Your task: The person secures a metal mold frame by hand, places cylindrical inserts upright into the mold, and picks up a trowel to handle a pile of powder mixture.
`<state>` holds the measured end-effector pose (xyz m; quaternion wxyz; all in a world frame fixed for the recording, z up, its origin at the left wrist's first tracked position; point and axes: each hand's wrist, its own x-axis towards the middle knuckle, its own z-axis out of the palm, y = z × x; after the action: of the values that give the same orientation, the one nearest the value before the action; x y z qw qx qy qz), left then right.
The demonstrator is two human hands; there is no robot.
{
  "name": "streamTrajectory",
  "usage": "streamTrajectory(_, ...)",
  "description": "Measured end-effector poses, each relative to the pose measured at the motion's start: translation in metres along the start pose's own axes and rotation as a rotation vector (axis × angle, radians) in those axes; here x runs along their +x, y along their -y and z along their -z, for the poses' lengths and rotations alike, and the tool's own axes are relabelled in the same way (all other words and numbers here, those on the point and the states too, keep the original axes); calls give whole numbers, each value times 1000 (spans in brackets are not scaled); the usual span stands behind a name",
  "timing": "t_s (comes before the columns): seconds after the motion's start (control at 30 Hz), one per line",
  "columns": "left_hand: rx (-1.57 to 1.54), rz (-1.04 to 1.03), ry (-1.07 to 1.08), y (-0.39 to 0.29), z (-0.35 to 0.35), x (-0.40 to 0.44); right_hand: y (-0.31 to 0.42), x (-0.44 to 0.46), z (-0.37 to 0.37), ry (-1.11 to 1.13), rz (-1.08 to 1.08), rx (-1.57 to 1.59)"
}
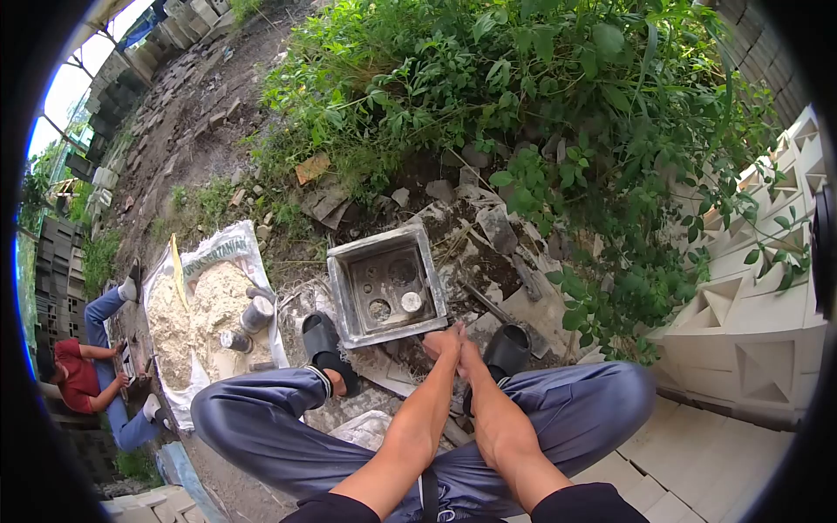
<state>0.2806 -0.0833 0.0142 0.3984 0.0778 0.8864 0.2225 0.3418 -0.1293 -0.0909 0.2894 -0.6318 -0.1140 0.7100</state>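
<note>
My left hand and my right hand are close together, almost touching, between my feet. Their fingers look curled in; whatever they may hold is too small or hidden to make out. Just beyond them stands a square, grey-crusted mould box, its front right corner beside my left hand. Inside its recessed floor are several round shapes, among them a pale round piece and a round hole with crumbs.
Left of the box, a flattened sack carries pale powder and two cylindrical containers. A metal bar lies at right. Dense plants grow behind; pale patterned blocks are stacked right. A co-worker in red sits far left.
</note>
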Motion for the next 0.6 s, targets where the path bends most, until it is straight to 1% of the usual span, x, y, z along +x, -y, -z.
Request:
streamTrajectory(0.03, -5, -10, 1, -1, -6, 3, 3, 1, -1, 24, -22, 183)
streamTrajectory(0.07, -14, 35, -10, 2, -11, 5, 5, 2, 0, 41, -53, 230)
streamTrajectory(0.1, -21, 83, -27, 5, -13, 5, 6, 5, -2, 53, -81, 228)
streamTrajectory(0.13, 108, 54, -111, 4, -17, 3, 11, 10, -2, 64, -111, 230)
streamTrajectory(0.17, 101, 50, -111, 0, -24, 3, 14, 13, -1, 78, -127, 210)
streamTrajectory(0.23, 181, 73, -209, 5, -30, 3, 15, 17, 3, 97, -165, 174)
streamTrajectory(0.27, 183, 35, -224, 8, -30, 4, 16, 17, 5, 107, -173, 166)
streamTrajectory(0.3, 187, 45, -217, 21, -33, 11, 15, 15, 9, 109, -195, 137)
streamTrajectory(0.37, 72, -34, 20, 40, -36, 37, 18, 7, 11, 104, -200, 56)
streamTrajectory(0.4, -143, -121, 178, 48, -32, 42, 23, 4, 11, 84, -183, -39)
streamTrajectory(0.43, -185, -90, 274, 24, -2, 17, 29, -4, 7, -13, -82, -218)
streamTrajectory(0.47, -182, -145, 288, 36, -4, 29, 31, -13, 1, -154, 67, -453)
streamTrajectory(0.5, -193, -132, 332, 42, -1, 38, 43, -32, -14, -437, 345, -822)
streamTrajectory(0.53, -203, -118, 376, 48, 1, 48, 51, -49, -21, -408, 413, -875)
streamTrajectory(0.57, -224, -29, 450, 49, 8, 52, 52, -59, -26, -376, 482, -929)
streamTrajectory(0.6, -160, -106, 521, 46, 20, 53, 42, -57, -32, -360, 506, -989)
